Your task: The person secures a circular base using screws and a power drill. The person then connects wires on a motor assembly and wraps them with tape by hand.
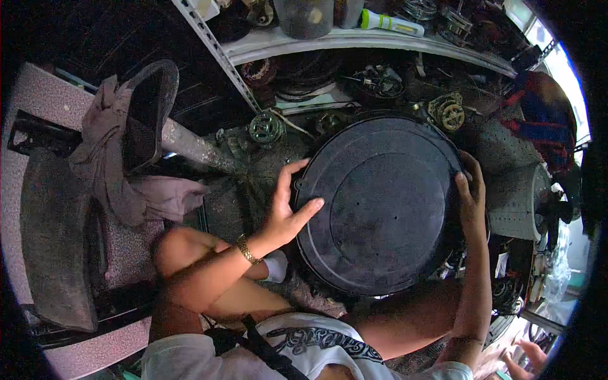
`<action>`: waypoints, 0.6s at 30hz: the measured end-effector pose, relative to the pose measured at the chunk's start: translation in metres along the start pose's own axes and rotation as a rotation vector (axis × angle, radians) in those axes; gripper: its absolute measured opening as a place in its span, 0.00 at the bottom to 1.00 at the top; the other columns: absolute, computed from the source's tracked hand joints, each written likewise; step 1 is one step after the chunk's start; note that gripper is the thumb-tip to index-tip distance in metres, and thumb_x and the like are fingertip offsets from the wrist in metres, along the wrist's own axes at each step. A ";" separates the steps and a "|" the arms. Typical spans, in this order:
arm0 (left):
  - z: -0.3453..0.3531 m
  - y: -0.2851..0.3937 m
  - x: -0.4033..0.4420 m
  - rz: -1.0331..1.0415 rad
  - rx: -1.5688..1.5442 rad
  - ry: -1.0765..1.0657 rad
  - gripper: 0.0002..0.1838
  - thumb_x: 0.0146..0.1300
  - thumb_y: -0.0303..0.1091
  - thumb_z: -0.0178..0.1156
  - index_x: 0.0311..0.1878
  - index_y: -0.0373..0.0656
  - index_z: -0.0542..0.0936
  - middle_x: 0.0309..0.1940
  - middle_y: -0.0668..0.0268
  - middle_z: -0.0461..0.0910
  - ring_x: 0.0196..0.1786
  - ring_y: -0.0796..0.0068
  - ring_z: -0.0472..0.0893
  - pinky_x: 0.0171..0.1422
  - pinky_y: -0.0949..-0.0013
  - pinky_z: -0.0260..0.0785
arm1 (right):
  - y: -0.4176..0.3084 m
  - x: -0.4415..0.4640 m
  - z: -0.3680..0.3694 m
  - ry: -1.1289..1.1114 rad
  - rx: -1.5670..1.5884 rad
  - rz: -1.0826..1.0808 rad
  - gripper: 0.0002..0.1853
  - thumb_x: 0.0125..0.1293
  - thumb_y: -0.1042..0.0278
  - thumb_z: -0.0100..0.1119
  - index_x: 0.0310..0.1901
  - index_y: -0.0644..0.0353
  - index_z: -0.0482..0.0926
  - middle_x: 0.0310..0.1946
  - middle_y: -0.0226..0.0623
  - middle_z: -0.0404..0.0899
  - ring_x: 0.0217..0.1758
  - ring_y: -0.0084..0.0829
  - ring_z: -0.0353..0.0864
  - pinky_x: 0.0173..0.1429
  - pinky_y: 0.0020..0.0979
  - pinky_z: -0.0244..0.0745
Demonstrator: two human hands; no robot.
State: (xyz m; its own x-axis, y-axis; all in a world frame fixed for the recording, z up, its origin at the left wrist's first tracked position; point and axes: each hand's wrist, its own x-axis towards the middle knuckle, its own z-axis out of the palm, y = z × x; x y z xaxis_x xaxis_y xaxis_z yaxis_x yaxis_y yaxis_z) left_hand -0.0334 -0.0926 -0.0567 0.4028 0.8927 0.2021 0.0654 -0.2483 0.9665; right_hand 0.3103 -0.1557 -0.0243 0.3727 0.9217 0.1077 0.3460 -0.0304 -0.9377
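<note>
Black round cover [386, 206] sits before my lap, broad face toward me. My left grip [292, 212] pinches its left rim, thumb laid on the face; my right grip [469, 190] curls around the opposite edge, thumb at the rim. Handling it well, I judge, means even pressure from both sides, so that so wide a piece neither tips nor slides. Most fingertips are hidden behind the rim, and so is the underside; I cannot tell whether anything props it. Beyond the far rim, the metal parts [452, 115] are partly lost in shadow.
</note>
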 end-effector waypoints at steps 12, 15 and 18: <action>-0.004 -0.004 0.026 0.056 -0.072 -0.017 0.32 0.58 0.33 0.61 0.63 0.36 0.60 0.58 0.58 0.64 0.64 0.68 0.62 0.71 0.65 0.49 | 0.034 0.023 -0.007 0.134 -0.089 0.039 0.31 0.63 0.59 0.63 0.62 0.67 0.66 0.53 0.45 0.75 0.57 0.35 0.72 0.63 0.30 0.64; -0.006 -0.012 0.031 0.053 -0.081 -0.023 0.32 0.58 0.32 0.59 0.64 0.36 0.60 0.60 0.59 0.64 0.64 0.69 0.62 0.71 0.66 0.50 | 0.028 0.024 -0.006 0.115 -0.112 0.105 0.35 0.62 0.55 0.64 0.63 0.69 0.63 0.57 0.49 0.71 0.61 0.36 0.69 0.65 0.32 0.62; -0.007 -0.011 0.033 0.079 -0.047 -0.020 0.32 0.58 0.31 0.58 0.65 0.36 0.60 0.61 0.61 0.63 0.64 0.70 0.62 0.71 0.67 0.50 | 0.040 0.033 -0.008 0.160 -0.214 0.065 0.37 0.61 0.52 0.64 0.64 0.69 0.62 0.60 0.50 0.68 0.63 0.36 0.66 0.66 0.33 0.60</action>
State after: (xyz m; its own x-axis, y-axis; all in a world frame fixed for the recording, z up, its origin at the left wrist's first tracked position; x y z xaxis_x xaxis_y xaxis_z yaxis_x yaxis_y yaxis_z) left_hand -0.0269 -0.0578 -0.0599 0.4233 0.8631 0.2753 -0.0103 -0.2993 0.9541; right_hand 0.3433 -0.1300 -0.0560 0.5256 0.8428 0.1164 0.4844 -0.1840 -0.8553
